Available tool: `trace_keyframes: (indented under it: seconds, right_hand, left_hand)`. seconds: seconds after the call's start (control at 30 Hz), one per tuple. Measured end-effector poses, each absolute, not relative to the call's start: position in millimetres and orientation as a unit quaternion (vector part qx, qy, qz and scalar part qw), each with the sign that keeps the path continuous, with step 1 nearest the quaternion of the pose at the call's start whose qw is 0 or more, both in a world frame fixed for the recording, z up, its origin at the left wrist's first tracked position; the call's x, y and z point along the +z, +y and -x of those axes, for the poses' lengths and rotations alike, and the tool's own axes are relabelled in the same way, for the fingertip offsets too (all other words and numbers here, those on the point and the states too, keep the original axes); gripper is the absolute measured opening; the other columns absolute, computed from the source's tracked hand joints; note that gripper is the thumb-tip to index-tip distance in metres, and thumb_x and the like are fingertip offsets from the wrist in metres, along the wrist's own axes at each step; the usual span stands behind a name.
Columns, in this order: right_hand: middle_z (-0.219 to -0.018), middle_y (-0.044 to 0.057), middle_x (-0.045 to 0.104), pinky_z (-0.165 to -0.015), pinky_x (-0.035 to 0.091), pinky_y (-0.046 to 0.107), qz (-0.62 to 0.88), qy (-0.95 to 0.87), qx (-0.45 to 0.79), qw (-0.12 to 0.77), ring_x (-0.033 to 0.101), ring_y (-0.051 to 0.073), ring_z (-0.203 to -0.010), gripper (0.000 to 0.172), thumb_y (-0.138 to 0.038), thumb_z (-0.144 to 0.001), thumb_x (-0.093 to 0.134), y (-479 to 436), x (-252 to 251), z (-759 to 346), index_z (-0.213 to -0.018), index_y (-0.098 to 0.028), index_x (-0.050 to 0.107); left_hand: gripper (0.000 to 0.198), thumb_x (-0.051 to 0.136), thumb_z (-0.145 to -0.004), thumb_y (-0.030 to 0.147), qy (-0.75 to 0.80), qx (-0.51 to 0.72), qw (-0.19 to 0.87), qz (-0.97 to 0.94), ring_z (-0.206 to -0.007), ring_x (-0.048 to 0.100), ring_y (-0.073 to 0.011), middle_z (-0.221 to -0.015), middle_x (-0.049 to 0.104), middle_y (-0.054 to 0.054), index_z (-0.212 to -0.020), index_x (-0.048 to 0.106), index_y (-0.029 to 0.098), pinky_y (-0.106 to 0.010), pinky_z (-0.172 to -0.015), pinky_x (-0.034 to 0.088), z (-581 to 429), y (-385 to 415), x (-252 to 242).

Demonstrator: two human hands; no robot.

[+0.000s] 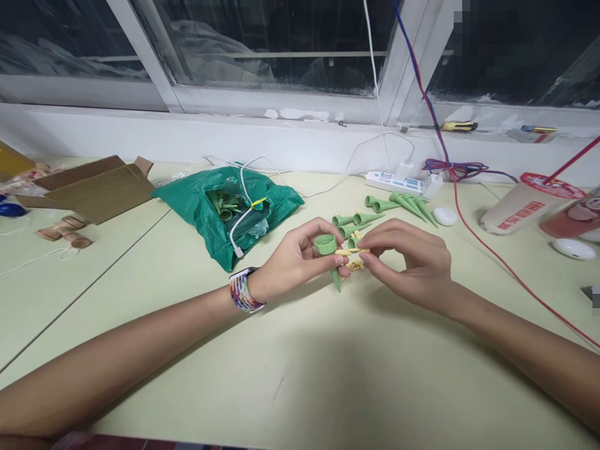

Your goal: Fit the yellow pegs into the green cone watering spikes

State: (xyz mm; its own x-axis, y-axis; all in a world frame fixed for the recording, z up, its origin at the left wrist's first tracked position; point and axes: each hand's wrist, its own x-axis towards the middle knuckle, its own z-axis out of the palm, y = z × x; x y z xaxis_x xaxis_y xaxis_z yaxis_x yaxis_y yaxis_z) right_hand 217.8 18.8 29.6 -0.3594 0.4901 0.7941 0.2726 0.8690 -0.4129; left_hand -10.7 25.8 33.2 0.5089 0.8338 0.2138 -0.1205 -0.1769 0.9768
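Note:
My left hand [293, 259] grips a green cone-shaped spike [328, 250] with a threaded cap end, tip pointing down towards the table. My right hand [407, 259] pinches a small yellow stick-like piece [350, 251] and holds it against the side of the spike. A few more yellow pieces [355, 265] lie on the table just under the hands. Several loose green spikes [357, 220] lie right behind the hands, and another group of green spikes [403, 203] rests further back. I wear a colourful woven watch band [244, 290] on the left wrist.
An open green plastic bag [187, 203] holds more green spikes, with a white cable [244, 212] across it. A flattened cardboard box [94, 187] lies far left. A white power strip [398, 182], red wire [497, 256], white mouse [444, 216] and drink cups [525, 203] sit at right.

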Motion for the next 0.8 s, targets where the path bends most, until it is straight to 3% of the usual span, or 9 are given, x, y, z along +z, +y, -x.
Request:
trace_keyframes:
  seconds: [0.2,0.8]
  right_hand:
    - [-0.092,0.007,0.074,-0.059,0.062,0.031,0.239,-0.822,0.106,0.507,0.069,0.016,-0.071,0.017,-0.013,-0.091,0.072,19.4,29.0,-217.9,-0.104,-0.023,0.075]
    - [-0.090,0.005,0.076,-0.063,0.063,0.030,0.219,-0.834,0.137,0.487,0.071,0.016,-0.073,0.015,-0.014,-0.093,0.072,16.7,27.6,-213.8,-0.104,-0.023,0.075]
  left_hand:
    - [0.032,0.085,-0.086,0.032,0.281,0.392,0.595,-0.642,-0.071,0.079,-0.0199,-0.079,0.074,-0.002,-0.102,0.061,0.017,-0.023,-0.060,0.060,13.1,27.8,32.6]
    - [0.025,0.080,-0.090,0.028,0.272,0.389,0.596,-0.648,-0.074,0.079,-0.0198,-0.080,0.076,-0.004,-0.102,0.060,0.018,-0.025,-0.065,0.061,12.1,22.3,35.3]
